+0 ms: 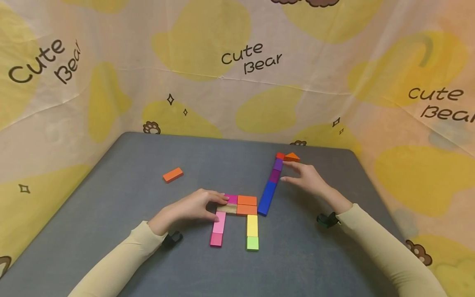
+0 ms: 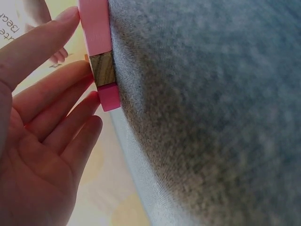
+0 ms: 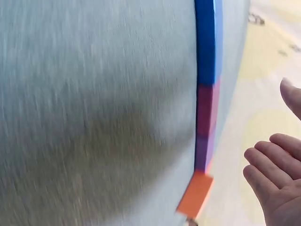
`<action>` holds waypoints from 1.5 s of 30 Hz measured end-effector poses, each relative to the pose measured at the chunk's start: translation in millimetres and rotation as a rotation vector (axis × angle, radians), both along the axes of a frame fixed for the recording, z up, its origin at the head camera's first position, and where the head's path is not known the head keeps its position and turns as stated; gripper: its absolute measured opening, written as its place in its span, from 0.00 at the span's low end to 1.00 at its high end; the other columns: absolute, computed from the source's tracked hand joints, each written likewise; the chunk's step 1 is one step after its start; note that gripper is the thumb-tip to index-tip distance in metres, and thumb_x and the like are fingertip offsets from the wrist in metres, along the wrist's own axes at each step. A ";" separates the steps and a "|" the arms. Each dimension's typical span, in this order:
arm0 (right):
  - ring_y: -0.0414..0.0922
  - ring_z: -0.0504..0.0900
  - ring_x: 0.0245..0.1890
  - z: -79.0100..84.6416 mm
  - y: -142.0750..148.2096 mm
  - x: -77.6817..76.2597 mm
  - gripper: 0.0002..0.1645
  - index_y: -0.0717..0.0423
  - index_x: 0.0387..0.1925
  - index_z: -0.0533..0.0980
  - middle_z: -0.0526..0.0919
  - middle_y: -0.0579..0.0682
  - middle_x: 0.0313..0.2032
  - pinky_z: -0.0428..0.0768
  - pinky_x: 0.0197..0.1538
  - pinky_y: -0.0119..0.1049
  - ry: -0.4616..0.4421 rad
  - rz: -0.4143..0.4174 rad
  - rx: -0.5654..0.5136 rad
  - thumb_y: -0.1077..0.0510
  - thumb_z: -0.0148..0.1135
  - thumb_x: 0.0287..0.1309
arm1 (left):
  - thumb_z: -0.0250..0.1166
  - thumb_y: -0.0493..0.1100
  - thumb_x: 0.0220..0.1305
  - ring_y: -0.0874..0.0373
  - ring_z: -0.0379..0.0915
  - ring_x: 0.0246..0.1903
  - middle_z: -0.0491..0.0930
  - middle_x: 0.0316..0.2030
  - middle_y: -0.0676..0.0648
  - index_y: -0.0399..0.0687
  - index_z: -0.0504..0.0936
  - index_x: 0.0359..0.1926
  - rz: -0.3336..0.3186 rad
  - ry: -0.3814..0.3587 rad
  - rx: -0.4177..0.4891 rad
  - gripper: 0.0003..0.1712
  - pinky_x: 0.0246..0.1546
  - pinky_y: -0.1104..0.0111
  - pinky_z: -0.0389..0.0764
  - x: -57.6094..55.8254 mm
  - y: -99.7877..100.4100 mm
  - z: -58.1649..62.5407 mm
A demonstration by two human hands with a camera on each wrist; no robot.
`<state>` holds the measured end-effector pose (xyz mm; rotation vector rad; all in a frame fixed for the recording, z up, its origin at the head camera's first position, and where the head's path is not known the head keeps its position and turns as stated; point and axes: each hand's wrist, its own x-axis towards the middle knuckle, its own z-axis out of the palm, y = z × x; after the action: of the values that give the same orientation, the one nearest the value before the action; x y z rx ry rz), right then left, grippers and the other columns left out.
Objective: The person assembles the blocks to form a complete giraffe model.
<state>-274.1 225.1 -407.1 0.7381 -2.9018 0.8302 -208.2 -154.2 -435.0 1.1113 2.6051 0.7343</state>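
Note:
My left hand [image 1: 196, 205] lies along the left side of a figure of flat wooden blocks. In the left wrist view its thumb is at the light pink block [image 2: 96, 28] and its fairly straight fingertips are by the wood-grain block [image 2: 103, 68] and the magenta block [image 2: 109, 97]. My right hand [image 1: 311, 178], fingers extended and holding nothing, hovers beside a slanting row: a long blue block [image 1: 267, 199], a plum block [image 1: 274, 176], a purple block [image 1: 278, 164] and a red block [image 1: 280, 155]. An orange triangular block [image 1: 292, 157] sits at that row's top end.
Two orange blocks [image 1: 246, 200] form the figure's right part, with a yellow block [image 1: 252, 225] and a green block [image 1: 252, 243] below. A darker pink block [image 1: 217, 239] ends the left leg. A loose orange block [image 1: 172, 175] lies farther left on the grey table [image 1: 122, 198]. Patterned cloth [image 1: 208, 103] surrounds it.

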 end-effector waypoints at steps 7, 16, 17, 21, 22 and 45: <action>0.56 0.74 0.60 -8.4 -22.8 16.0 0.37 0.57 0.61 0.72 0.77 0.56 0.58 0.72 0.59 0.53 -0.042 0.086 -0.003 0.46 0.68 0.52 | 0.72 0.49 0.52 0.59 0.67 0.63 0.76 0.58 0.54 0.51 0.79 0.57 0.002 -0.004 0.003 0.29 0.61 0.58 0.70 -0.1 -0.5 -0.4; 0.53 0.76 0.59 -16.3 -38.0 22.2 0.35 0.56 0.60 0.73 0.79 0.55 0.56 0.73 0.59 0.51 -0.106 0.131 -0.007 0.47 0.69 0.52 | 0.72 0.49 0.51 0.60 0.67 0.63 0.76 0.58 0.54 0.51 0.79 0.57 -0.001 0.007 0.002 0.30 0.61 0.58 0.70 -0.8 -1.2 -2.1; 0.54 0.75 0.59 -17.6 -38.6 22.6 0.35 0.56 0.60 0.73 0.78 0.55 0.57 0.73 0.59 0.51 -0.111 0.127 -0.009 0.48 0.69 0.52 | 0.72 0.50 0.51 0.60 0.67 0.63 0.76 0.58 0.54 0.51 0.79 0.57 -0.001 0.006 0.003 0.30 0.61 0.58 0.70 -0.9 -1.0 -2.2; 0.54 0.75 0.60 -23.5 -40.6 22.8 0.35 0.56 0.60 0.73 0.77 0.55 0.58 0.73 0.59 0.51 -0.134 0.126 -0.005 0.47 0.69 0.51 | 0.72 0.49 0.52 0.60 0.67 0.63 0.76 0.58 0.54 0.51 0.79 0.57 -0.003 0.006 0.002 0.29 0.61 0.58 0.70 -0.5 -1.1 -1.8; 0.54 0.74 0.60 -24.6 -41.1 22.9 0.36 0.55 0.60 0.73 0.77 0.55 0.58 0.73 0.59 0.51 -0.140 0.126 -0.002 0.47 0.69 0.51 | 0.72 0.49 0.52 0.59 0.67 0.63 0.76 0.58 0.54 0.51 0.79 0.57 -0.002 0.005 0.003 0.29 0.61 0.58 0.70 -0.4 -1.1 -1.7; 0.55 0.77 0.57 -33.4 -46.4 26.7 0.31 0.52 0.57 0.76 0.79 0.56 0.56 0.75 0.57 0.50 -0.082 0.081 0.057 0.52 0.71 0.50 | 0.72 0.49 0.52 0.58 0.67 0.63 0.76 0.58 0.53 0.50 0.79 0.57 -0.016 -0.003 -0.019 0.29 0.60 0.58 0.70 0.5 0.4 3.3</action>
<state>-247.4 178.8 -440.5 0.8521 -2.9979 0.8065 -207.6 -153.8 -431.7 1.1229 2.5920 0.7060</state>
